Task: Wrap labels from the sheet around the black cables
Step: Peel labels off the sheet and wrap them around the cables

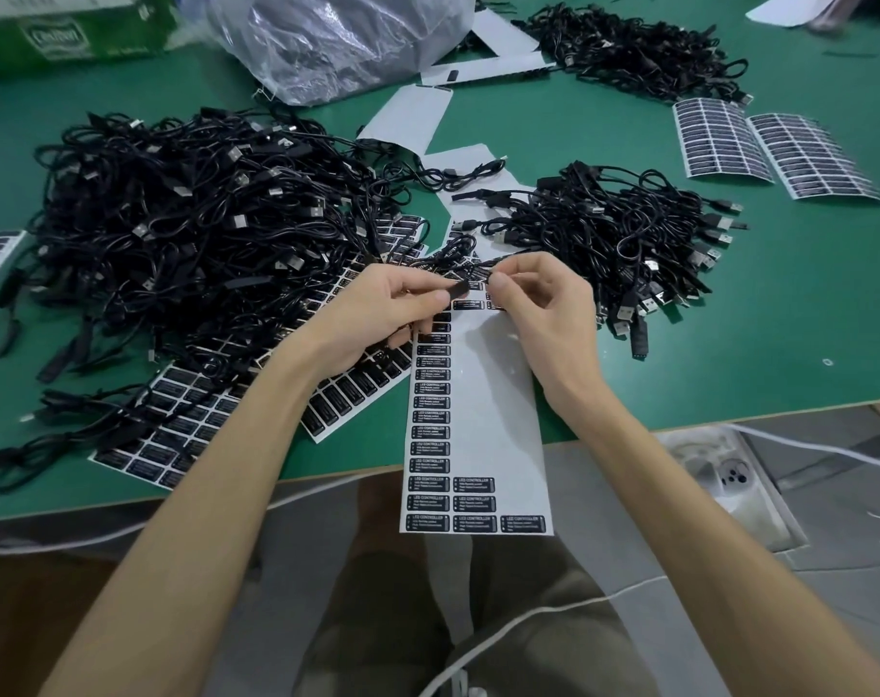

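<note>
Arms reach over the label sheet, mostly bare. Fingers of the left hand pinch one black cable above it; the right hand pinches its label. Much looks left: a big pile waits on the tabletop.

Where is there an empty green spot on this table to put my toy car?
Biggest bare patch: green table right of the smaller cable pile, nearer than the label sheets, down to the near edge. Another lies between the green box and the big cable pile. The middle is crowded with cables.

Cable heap left; bare table far right.
</note>
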Demonstrator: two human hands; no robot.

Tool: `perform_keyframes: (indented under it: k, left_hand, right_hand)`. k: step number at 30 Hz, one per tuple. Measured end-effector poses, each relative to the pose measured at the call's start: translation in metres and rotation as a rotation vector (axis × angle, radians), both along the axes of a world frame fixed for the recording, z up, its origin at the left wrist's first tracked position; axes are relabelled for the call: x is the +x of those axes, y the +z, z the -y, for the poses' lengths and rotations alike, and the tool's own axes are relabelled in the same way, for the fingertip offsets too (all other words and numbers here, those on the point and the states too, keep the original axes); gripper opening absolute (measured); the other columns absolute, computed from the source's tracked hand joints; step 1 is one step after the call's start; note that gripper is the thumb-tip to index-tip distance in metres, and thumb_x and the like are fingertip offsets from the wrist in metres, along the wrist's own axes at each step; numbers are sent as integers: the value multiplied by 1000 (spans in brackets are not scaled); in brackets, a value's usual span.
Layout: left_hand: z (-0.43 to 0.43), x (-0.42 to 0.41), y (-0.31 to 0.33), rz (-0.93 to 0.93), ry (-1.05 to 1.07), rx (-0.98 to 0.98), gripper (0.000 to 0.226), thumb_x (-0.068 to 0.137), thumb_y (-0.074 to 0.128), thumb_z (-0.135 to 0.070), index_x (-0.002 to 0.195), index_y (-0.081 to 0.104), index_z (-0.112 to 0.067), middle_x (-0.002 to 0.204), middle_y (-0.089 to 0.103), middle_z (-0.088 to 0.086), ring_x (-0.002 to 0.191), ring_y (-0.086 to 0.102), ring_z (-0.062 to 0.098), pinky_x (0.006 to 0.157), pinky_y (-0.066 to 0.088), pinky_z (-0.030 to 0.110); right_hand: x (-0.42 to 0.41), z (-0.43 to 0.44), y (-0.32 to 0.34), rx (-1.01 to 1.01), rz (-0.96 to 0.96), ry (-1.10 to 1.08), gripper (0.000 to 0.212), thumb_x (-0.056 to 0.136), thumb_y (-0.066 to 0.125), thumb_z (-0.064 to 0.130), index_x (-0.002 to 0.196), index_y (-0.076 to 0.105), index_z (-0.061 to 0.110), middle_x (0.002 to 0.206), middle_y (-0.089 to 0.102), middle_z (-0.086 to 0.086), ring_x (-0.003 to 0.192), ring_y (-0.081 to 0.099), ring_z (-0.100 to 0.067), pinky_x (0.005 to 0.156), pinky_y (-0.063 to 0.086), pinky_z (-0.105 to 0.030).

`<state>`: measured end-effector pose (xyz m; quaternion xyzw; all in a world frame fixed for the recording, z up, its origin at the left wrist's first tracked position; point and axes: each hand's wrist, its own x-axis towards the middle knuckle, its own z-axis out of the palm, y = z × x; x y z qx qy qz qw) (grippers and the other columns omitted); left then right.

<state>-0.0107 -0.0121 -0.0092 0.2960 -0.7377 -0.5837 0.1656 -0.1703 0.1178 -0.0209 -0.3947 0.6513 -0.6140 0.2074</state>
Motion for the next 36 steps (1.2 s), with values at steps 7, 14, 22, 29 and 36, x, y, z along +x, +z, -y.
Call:
perform_keyframes:
  k: [7, 14, 22, 29, 36]
  left_hand:
    - [-3, 0, 1, -43, 1, 1, 30, 95, 65, 7, 120, 72, -9, 90, 77, 7, 79, 68, 12, 49, 43, 20]
    - [0, 3, 0, -74, -29, 27, 31, 94, 66, 8, 122, 70, -3, 113, 77, 14, 98, 75, 21, 62, 56, 22]
    - [2, 5, -1, -75, -55, 57, 34, 93, 64, 13, 123, 70, -1, 107, 78, 10, 99, 75, 19, 76, 59, 22]
    - [0, 5, 0, -75, -36, 70, 33, 91, 67, 13, 121, 71, -2, 104, 78, 10, 96, 76, 19, 76, 58, 20]
    - [0, 5, 0, -74, -30, 68, 33, 89, 69, 12, 115, 75, -8, 109, 77, 13, 97, 75, 20, 77, 59, 22]
  right_hand:
    - [3, 2, 0, 44, -123, 5, 2, 96, 71, 18, 96, 73, 17, 85, 73, 7, 79, 65, -5, 78, 54, -26]
    - [5, 6, -1, 114, -205, 26, 9, 91, 71, 14, 88, 75, 22, 76, 71, 9, 69, 62, 0, 68, 50, -16]
    - [5, 5, -1, 111, -228, 59, 11, 91, 72, 16, 89, 80, 23, 69, 70, 12, 63, 58, 4, 61, 42, -9]
    - [6, 3, 0, 115, -251, 63, 11, 92, 72, 18, 90, 81, 24, 72, 72, 10, 64, 58, 2, 61, 42, -9]
    - [7, 4, 0, 127, -237, 87, 12, 92, 72, 15, 91, 80, 23, 75, 74, 6, 74, 71, -13, 67, 54, -21]
